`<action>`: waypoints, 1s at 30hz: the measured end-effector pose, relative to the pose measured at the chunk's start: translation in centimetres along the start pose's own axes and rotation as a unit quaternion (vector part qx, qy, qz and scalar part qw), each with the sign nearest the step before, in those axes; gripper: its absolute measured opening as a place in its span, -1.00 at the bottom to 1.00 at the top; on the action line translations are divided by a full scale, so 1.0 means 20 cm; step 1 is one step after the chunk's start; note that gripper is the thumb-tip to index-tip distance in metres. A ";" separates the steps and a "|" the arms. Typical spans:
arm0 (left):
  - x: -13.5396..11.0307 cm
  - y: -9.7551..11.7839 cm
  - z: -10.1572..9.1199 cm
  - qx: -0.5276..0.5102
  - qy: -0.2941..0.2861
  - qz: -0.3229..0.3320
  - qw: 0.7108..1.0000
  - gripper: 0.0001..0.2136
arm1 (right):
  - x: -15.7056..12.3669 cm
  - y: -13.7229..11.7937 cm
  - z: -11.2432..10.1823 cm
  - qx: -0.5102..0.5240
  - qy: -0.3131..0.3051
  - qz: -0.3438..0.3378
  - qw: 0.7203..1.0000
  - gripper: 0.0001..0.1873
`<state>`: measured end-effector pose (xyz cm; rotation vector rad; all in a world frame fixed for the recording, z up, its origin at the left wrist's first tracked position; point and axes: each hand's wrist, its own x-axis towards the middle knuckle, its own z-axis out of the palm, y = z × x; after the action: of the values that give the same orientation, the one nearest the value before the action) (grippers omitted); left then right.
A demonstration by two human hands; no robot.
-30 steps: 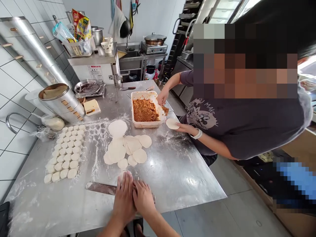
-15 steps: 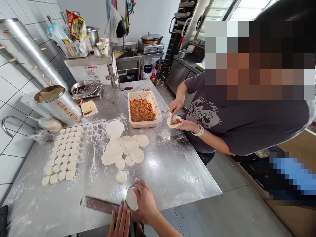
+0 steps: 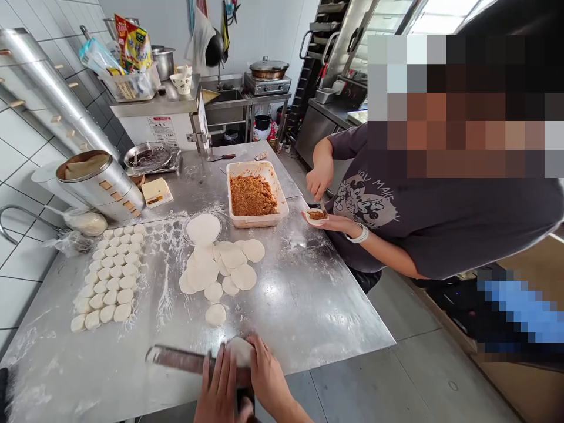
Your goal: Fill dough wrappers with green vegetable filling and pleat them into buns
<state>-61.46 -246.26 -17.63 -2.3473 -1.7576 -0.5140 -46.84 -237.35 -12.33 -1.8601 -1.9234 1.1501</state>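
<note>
My left hand [image 3: 219,385] lies flat, fingers stretched out, on a dark rolling pin [image 3: 176,359] at the near edge of the floured steel table [image 3: 308,305]. My right hand [image 3: 267,379] rests beside it with its fingers on a round dough wrapper [image 3: 240,351] under the pin. A small dough disc [image 3: 215,315] lies just beyond, and a pile of rolled wrappers [image 3: 215,267] sits mid-table. Rows of dough pieces [image 3: 110,276] lie at the left.
A person in a dark shirt [image 3: 440,217] stands at the table's right side, holding a filled wrapper [image 3: 316,216]. A tub of orange-brown filling [image 3: 253,197] sits near them. A metal cylinder [image 3: 97,182], a dough bag [image 3: 86,223] and a tray [image 3: 150,157] are at the back left.
The wrapper that my right hand held up now lies on the table under the pin. My left hand has moved forward onto the pin. The other person now holds a filled wrapper.
</note>
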 end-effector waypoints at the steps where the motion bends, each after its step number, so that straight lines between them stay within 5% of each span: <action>1: 0.05 0.00 -0.01 -0.021 -0.057 -0.016 0.998 -0.20 | 0.01 0.00 0.00 -0.009 -0.008 -0.008 1.000 -0.63; 4: 0.09 0.01 -0.04 -0.046 -0.101 -0.046 0.993 -0.14 | 0.07 -0.01 -0.01 -0.026 -0.023 -0.015 0.999 -0.75; 8: -0.06 0.04 -0.04 -0.005 0.034 -0.006 0.999 -0.10 | 0.03 -0.01 -0.03 -0.020 -0.014 0.006 1.000 -0.63; 12: 0.10 0.04 -0.04 -0.042 -0.091 -0.032 0.994 -0.18 | 0.01 -0.02 -0.04 -0.024 -0.034 0.003 0.999 -0.63; 15: 0.16 0.01 -0.03 -0.048 -0.112 -0.045 0.992 -0.19 | 0.06 -0.05 -0.05 -0.039 -0.058 0.007 0.998 -0.79; 16: 0.10 0.00 -0.02 -0.041 -0.105 -0.037 0.993 -0.17 | 0.08 -0.06 -0.06 -0.040 -0.069 0.010 0.997 -0.86; 19: -0.20 -0.05 0.07 0.046 0.038 -0.033 0.998 -0.20 | 0.11 -0.11 -0.09 -0.028 -0.092 0.017 0.995 -0.94; 22: -0.41 -0.09 0.17 0.092 0.087 -0.052 0.991 -0.26 | 0.19 -0.20 -0.13 0.016 -0.087 -0.002 0.996 -0.91; 27: -0.21 -0.11 0.12 0.001 0.012 -0.083 0.996 -0.27 | 0.42 -0.38 -0.09 0.062 0.014 -0.025 0.998 -0.58; 30: -0.07 -0.14 0.08 -0.017 0.009 -0.010 1.000 -0.51 | 0.46 -0.43 0.04 0.016 0.023 -0.013 1.000 -0.61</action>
<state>-64.16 -246.30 -19.77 -2.3420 -1.7813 -0.5707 -55.40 -228.14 -10.47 -1.8247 -1.8876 1.1147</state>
